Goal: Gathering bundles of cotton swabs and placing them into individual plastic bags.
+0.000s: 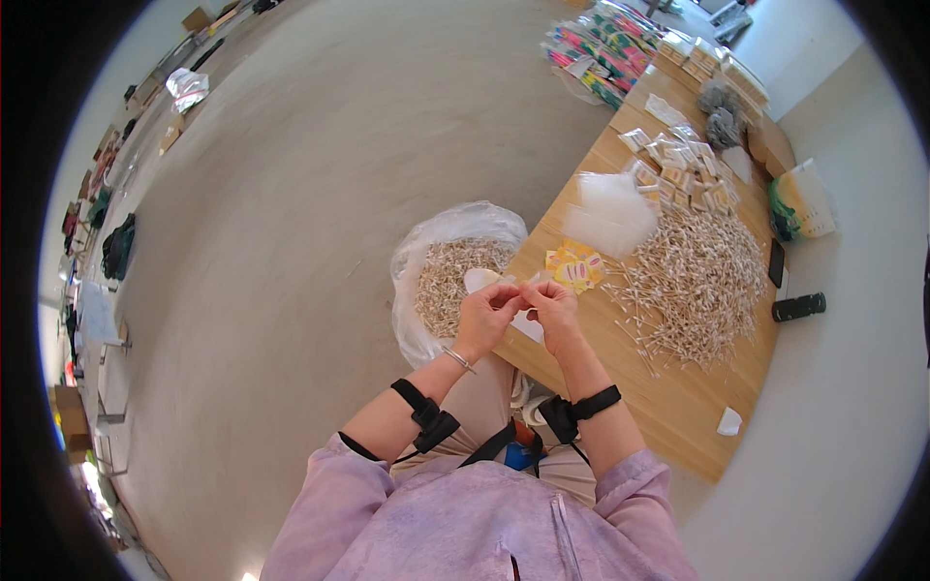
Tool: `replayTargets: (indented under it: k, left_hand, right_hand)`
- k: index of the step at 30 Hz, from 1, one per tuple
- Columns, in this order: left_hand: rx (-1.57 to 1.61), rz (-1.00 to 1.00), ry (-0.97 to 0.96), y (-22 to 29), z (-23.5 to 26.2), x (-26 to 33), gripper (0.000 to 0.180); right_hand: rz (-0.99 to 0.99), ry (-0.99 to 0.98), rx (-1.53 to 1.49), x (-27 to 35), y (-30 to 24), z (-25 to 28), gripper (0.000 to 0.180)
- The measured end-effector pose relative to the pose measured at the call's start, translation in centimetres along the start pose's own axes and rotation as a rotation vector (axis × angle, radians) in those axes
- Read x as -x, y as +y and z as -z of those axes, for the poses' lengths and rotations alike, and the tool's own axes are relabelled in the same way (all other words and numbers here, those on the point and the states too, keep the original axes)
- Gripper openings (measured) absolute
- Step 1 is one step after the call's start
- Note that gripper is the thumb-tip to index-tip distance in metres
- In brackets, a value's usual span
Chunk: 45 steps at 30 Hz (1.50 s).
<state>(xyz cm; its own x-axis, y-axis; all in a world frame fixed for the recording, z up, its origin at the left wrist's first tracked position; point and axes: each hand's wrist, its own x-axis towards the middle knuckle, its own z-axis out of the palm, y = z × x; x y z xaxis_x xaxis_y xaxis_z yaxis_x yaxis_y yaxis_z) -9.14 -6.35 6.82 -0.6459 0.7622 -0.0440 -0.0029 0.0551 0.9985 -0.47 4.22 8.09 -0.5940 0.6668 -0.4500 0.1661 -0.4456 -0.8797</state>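
Yellow flat cards [575, 268] lie near the left edge of our pale wooden table [668, 412], just past our left hand [488, 315] and right hand [554, 312], both pinching; at what, we cannot tell. White-tipped swabs [693, 290] heap rightward; leftward, wide grey floor [271, 194] stretches.

A smooth, pale grey floor [262, 194] fills the middle and left of the room, dull and evenly lit. On the right a wood-grained surface [693, 416] runs along a plain white wall [843, 387] — its edges bowed by the lens. Toward the upper right the wall takes on a bluish brightness, with a greyer, shaded stretch beside it. Along the far left stand a pale-topped table [94, 315] and brown cardboard boxes [70, 416] — small and squeezed near the rim, with a bright patch of light below.
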Motion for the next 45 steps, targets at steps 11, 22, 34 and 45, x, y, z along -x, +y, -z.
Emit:
replayTargets:
  k: [11, 22, 34, 45]
  left_hand:
    - [0.156, 0.199, 0.017, -0.2, 4.7, 0.2, 0.012]
    - [-0.242, 0.075, 0.296, -6.2, 2.5, 0.8, 0.023]
    - [-0.406, 0.168, 0.139, -3.9, 3.7, 0.5, 0.018]
    - [-0.306, -0.184, 0.078, 0.5, 2.7, 1.7, 0.029]
  right_hand:
    - [0.146, -0.173, 0.236, -1.0, 2.3, -3.5, 0.016]
    - [-0.025, 0.031, 0.21, -1.2, 6.3, 0.4, 0.01]
    - [0.135, -0.055, 0.522, -0.8, 6.0, -0.7, 0.017]
    - [0.164, -0.088, 0.071, 0.3, 2.6, -2.8, 0.015]
